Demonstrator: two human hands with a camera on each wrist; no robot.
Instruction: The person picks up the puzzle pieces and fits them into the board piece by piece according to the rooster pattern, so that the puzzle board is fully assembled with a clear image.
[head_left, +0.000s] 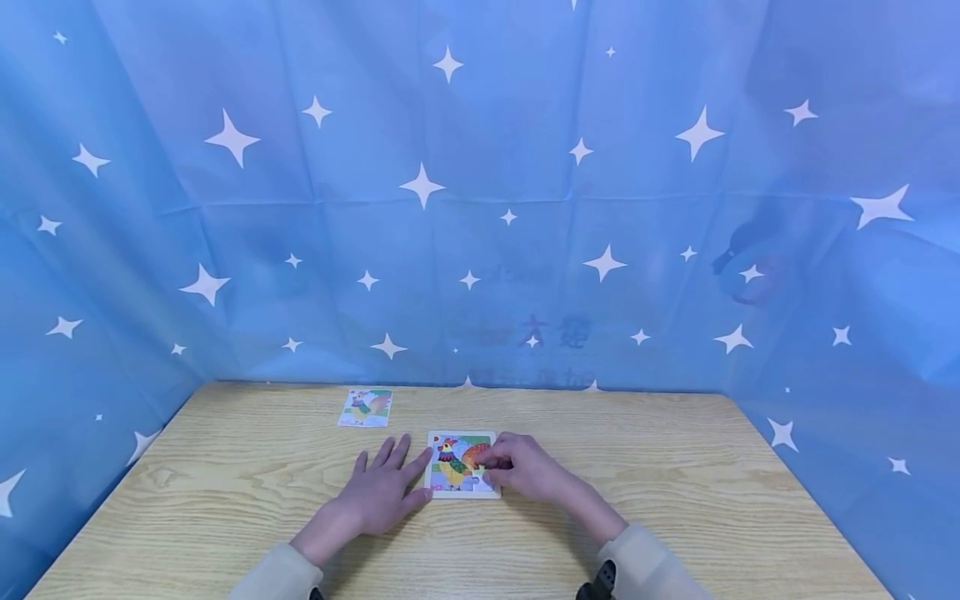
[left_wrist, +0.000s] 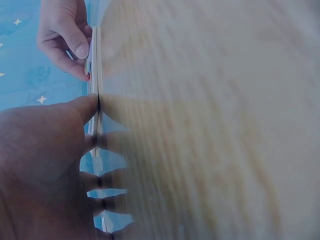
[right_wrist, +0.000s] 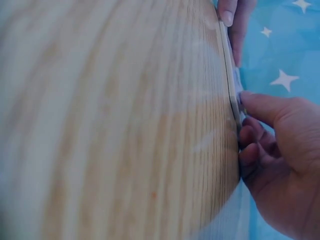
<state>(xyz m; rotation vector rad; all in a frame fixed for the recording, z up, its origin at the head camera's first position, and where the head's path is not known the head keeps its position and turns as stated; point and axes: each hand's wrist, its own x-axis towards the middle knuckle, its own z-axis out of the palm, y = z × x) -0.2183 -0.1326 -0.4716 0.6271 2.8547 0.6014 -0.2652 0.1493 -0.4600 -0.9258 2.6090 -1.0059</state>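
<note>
A square jigsaw puzzle [head_left: 454, 463] with a colourful rooster picture lies in a white-edged tray [head_left: 467, 496] on the table. My left hand [head_left: 382, 493] rests with fingers spread at the tray's left side, its thumb and index finger touching that edge. At the right side of the picture, my right hand [head_left: 521, 468] pinches a thin puzzle piece [left_wrist: 88, 66] between thumb and fingers; in the left wrist view the piece looks slightly raised and tilted. The fingers cover much of the piece. From the right wrist view, the tray is seen edge-on beside the right hand's thumb.
A card [head_left: 365, 408] with a paler picture of the same rooster lies at the back, left of the tray. The wood-grain table [head_left: 645, 467] ends at a blue curtain [head_left: 510, 167] with white stars, which also hangs along both sides.
</note>
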